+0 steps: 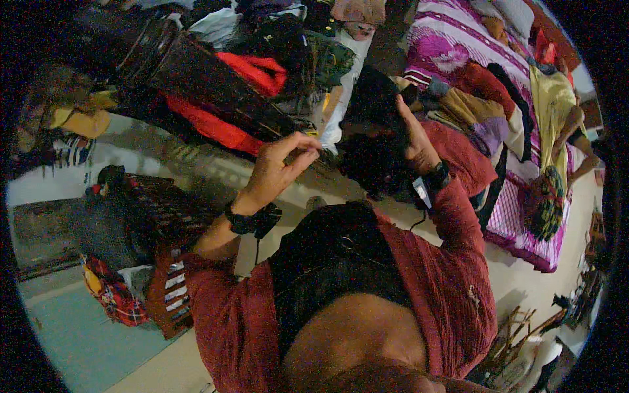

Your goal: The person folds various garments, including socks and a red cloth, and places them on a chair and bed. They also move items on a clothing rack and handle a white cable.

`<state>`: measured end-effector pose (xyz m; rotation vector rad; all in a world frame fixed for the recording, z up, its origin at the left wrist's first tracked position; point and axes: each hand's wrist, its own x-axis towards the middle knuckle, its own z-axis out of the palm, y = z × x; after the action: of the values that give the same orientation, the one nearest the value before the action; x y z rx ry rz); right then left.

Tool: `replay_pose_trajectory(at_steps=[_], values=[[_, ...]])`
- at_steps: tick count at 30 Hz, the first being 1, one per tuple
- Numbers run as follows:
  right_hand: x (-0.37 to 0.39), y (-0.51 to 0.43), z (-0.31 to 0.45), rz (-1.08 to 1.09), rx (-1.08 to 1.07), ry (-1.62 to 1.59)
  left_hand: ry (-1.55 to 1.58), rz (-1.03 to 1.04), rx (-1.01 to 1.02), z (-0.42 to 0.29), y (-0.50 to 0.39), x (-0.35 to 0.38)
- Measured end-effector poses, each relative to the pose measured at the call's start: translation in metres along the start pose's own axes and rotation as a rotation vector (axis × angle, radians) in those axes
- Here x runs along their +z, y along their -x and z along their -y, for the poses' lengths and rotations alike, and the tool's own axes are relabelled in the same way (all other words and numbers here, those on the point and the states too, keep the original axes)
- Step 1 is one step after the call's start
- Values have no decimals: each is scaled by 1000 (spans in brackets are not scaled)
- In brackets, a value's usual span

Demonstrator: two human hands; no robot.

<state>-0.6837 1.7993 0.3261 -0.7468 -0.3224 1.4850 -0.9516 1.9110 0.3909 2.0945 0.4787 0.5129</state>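
My right hand [420, 140] grips a bundled black cloth [376, 123] at its right side. The cloth hangs in front of my chest, its folds hard to make out in the dim light. To its left, my left hand [282, 167] is raised with the fingers bent and a gap between thumb and forefinger; nothing shows in it. The left fingertips are near the dark wooden edge [231, 93] of a cabinet or shelf that holds clothes. A bright red cloth [211, 123] hangs below that edge, and another red cloth [260, 73] lies above it.
Several folded garments [471, 113] lie on a bed with a pink-and-white blanket [521, 206] at right. A person in a yellow top [550, 103] is at the bed's far side. At left are a dark slatted wooden piece of furniture [162, 201] and a red plaid cloth item [120, 299].
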Motion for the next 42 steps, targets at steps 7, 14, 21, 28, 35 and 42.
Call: replay_pose_trajectory(at_steps=[7, 14, 21, 28, 35, 42], values=[[-12, -3, -18, 17, 50, -13, 281, 92, -11, 17, -53, 30], [-29, 14, -19, -72, -22, -170, 532, 99, -241, 26, -61, 39], [-42, 20, -22, -131, -8, -12, -388, -263, 337, 16, -68, 20], [-50, 17, -26, -127, -102, 174, -245, -306, -25, 5, -60, 21], [-62, 31, -42, -165, -166, 35, 415, -116, -92, 23, -62, 26], [-97, 38, -63, -305, -22, 210, 1436, 220, -94, 75, -61, 58]])
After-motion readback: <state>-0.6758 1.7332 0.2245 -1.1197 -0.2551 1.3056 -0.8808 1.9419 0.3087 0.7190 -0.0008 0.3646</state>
